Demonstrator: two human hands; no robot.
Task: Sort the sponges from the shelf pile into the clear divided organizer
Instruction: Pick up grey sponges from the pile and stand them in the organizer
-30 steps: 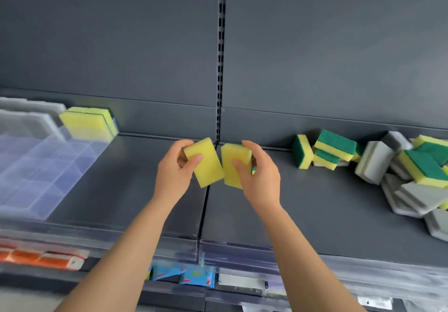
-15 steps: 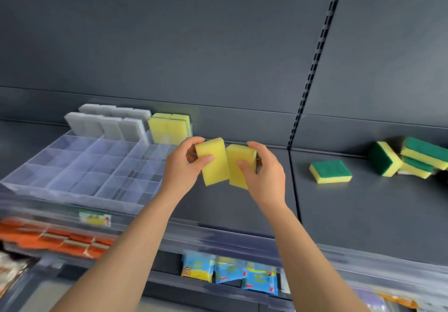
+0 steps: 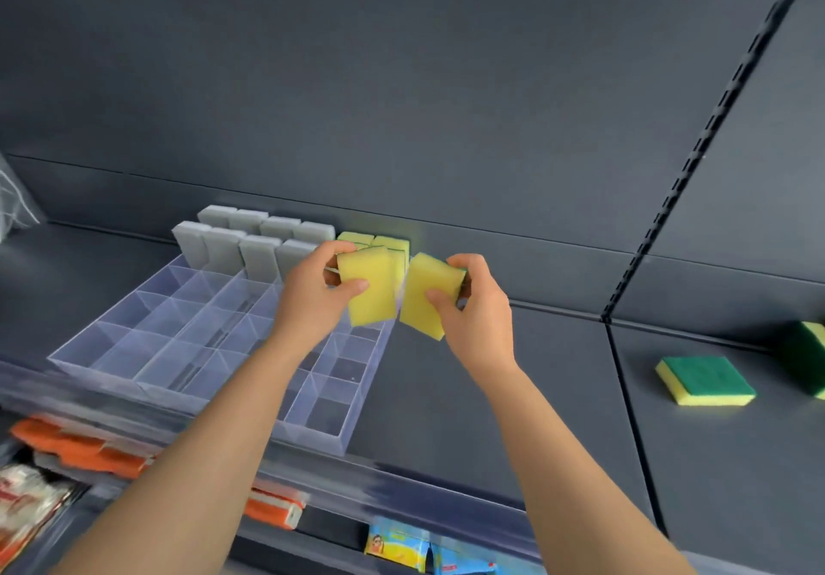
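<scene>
Two yellow sponges held up over the clear organizer [image 3: 111,347], one in each hand.

The left hand [image 3: 312,293] pinches the first yellow sponge [image 3: 370,293], thumb in front and fingers curled behind. The right hand [image 3: 473,311] grasps the second yellow sponge [image 3: 426,293] the same way (the two sponges almost meet between the thumbs). Just behind the left fingers, sorted yellow sponges [image 3: 388,243] stand at the organizer's back corner, with grey sponges [image 3: 250,244] in rows further out on that side. Well out beyond the right fingers a green-topped sponge [image 3: 705,380] lies flat on the shelf [image 3: 491,396]. Another at the frame's edge looks like the same kind, though it is cut off.
</scene>
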